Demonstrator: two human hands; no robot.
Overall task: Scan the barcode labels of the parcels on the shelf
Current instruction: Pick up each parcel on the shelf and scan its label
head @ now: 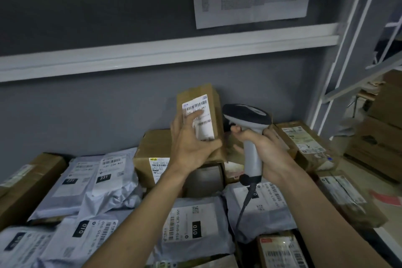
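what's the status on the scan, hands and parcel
Left hand holds small brown box upright, label facing camera. Right hand grips scanner. Left fingers partly cover label.

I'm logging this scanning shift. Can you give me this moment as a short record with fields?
left hand: left hand holds small cardboard box upright, fingers partly over its label
right hand: right hand grips barcode scanner by the handle
scanner head: beside the box, to its right
cable: coiled cable hangs from the handle
below: grey mailer bags and other boxes
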